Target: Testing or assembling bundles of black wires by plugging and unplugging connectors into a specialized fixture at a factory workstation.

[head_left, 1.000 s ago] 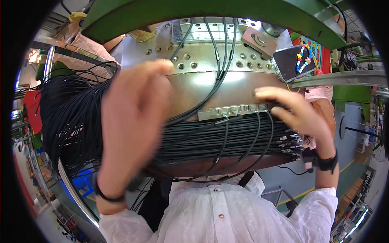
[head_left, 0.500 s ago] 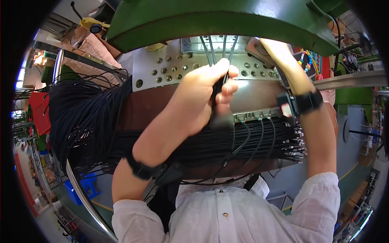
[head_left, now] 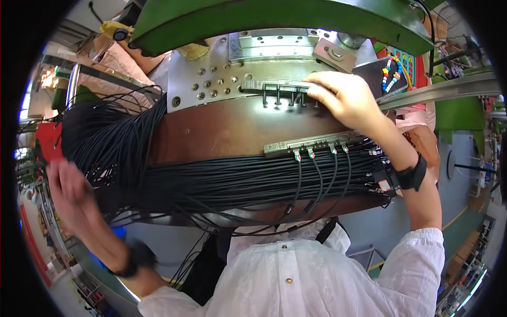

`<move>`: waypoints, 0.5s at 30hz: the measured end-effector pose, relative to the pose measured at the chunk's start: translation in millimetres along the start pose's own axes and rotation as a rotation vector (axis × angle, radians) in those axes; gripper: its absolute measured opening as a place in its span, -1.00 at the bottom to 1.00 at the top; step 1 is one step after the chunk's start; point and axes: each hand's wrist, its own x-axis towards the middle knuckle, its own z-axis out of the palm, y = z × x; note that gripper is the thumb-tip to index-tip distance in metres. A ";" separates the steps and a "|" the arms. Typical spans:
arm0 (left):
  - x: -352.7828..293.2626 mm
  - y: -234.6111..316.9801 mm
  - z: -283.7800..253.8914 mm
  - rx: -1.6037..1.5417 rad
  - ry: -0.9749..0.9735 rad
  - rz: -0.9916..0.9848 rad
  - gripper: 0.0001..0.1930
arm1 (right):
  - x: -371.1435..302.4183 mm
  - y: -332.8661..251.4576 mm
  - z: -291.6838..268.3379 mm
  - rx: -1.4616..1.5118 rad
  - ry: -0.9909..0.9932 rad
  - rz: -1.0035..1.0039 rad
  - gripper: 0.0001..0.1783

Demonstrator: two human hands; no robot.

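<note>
My right hand (head_left: 346,98) rests its fingers on the right end of a grey metal strip (head_left: 274,87) with short black stubs, lying on the steel plate (head_left: 211,79) of the green machine. My left hand (head_left: 68,193) is blurred at the far left, fingers apart, beside the big bundle of black cables (head_left: 174,179) draped across the brown bench top; it appears to hold nothing. A second metal strip (head_left: 311,143) nearer me has several black cables plugged into it, hanging down toward my white shirt.
A green machine frame (head_left: 274,18) arches over the plate. A dark phone with coloured beads (head_left: 385,74) lies at the right, next to a metal rail (head_left: 449,90). Cable ends with connectors (head_left: 380,177) cluster at the right. Cardboard and workshop clutter sit at the upper left.
My left hand has swung from the plate's middle out to the far left beside the cable bundle. My right hand moved down left onto the upper metal strip, whose cables are gone.
</note>
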 end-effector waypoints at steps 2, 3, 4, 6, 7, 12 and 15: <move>32.5 -10.6 14.3 0.491 0.535 0.163 -0.51 | -1.4 -11.8 0.9 -0.079 0.022 -0.063 -0.71; 51.7 -52.4 43.8 0.641 0.760 0.078 -0.49 | -11.9 -11.5 -0.3 -0.200 0.030 -0.083 -0.70; 45.9 -47.5 40.3 0.734 0.571 -0.139 -0.48 | -13.3 -18.7 -1.9 -0.291 0.064 -0.131 -0.68; 27.2 -56.0 42.4 0.821 0.188 -0.461 -0.45 | -34.2 -36.5 -9.4 -0.139 -0.055 -0.085 -0.67; 20.0 -84.7 61.6 0.808 -0.008 -0.570 -0.45 | -44.7 -41.3 -11.8 0.002 -0.195 -0.030 -0.65; -12.3 -224.9 153.1 0.366 -0.558 -0.860 -0.59 | -45.2 -49.9 -6.1 0.056 -0.278 0.093 -0.70; -9.9 -229.5 200.3 0.262 -0.515 -0.943 -0.58 | -6.2 -48.1 -6.1 0.059 0.000 0.023 -0.77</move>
